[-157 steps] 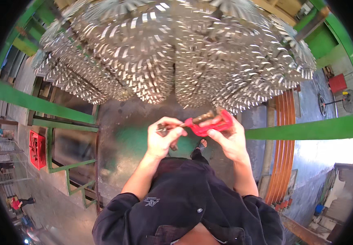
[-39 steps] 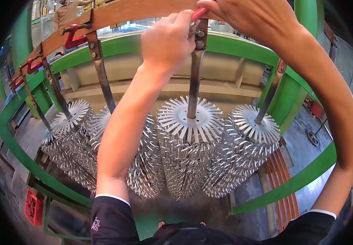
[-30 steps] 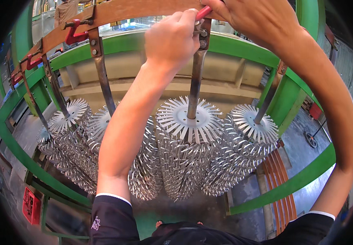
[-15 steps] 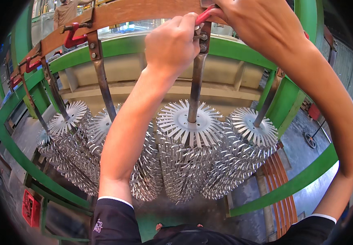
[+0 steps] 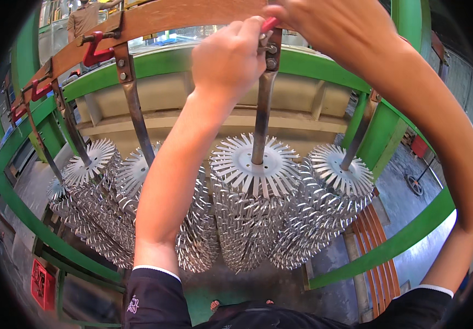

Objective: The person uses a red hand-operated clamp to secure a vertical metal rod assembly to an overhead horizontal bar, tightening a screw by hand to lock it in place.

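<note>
L hand [image 5: 228, 57] is held up near top centre, slightly blurred, back of hand toward cam; its fingers are curled in on the near end of a red clamp [image 5: 269, 23], fingertips hidden. R hand [image 5: 316, 16] is reached over from the R side & partly cut off by the top edge; a digit is laid by the clamp's upper end, but whether anything is pinched there can't be told. Most of the clamp is covered by the hands; it's seen as a short red piece btwn them, at the brown beam [image 5: 192, 17], just above the bolts [image 5: 271, 64] of a metal rod [image 5: 261, 118]. That rod is run down into a slotted metal disc [image 5: 235, 160], w/ a column of bent metal strips [image 5: 242, 230] hung below. More rods & discs are lined up on both sides. Farther L, a 2nd red clamp [image 5: 99, 57] is fixed on the beam, w/ others beyond. A green frame [image 5: 162, 67] is set behind. At lower L a red crate [image 5: 43, 285] is seen; at R, orange-brown slats [image 5: 376, 257]. Another person [image 5: 83, 22] is partly seen, top L, bkgd.
</note>
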The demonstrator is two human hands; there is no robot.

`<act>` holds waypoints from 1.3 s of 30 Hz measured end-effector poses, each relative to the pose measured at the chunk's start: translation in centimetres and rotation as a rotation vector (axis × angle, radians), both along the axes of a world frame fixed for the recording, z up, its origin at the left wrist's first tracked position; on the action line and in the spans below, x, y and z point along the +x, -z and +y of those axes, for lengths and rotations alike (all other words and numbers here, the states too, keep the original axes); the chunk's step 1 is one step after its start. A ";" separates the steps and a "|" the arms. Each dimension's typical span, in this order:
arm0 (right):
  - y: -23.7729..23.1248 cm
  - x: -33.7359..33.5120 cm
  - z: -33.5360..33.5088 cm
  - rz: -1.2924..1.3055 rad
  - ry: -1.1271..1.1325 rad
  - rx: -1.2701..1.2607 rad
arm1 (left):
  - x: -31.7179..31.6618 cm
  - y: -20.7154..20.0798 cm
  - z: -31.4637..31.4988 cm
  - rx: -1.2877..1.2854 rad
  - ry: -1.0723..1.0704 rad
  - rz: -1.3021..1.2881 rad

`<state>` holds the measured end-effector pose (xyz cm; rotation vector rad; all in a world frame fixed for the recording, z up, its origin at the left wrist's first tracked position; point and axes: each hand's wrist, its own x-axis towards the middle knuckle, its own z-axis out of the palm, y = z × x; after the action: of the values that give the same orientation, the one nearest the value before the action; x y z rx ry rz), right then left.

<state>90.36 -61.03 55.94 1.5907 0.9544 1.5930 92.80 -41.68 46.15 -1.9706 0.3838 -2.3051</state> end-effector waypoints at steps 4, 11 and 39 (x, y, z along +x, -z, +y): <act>0.5 0.0 -1.7 -0.338 -0.132 -0.085 | -0.1 0.4 -0.3 -0.051 -0.039 0.059; 0.3 0.5 -0.1 0.030 -0.141 -0.022 | 0.1 0.5 0.5 -0.088 0.018 0.071; -0.3 0.2 -2.2 -0.247 -0.075 -0.075 | -0.9 -0.1 -0.1 0.030 -0.119 0.105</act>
<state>90.54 -63.27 56.25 1.2849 0.9371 1.7368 91.91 -41.76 46.28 -2.0467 0.2986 -2.1191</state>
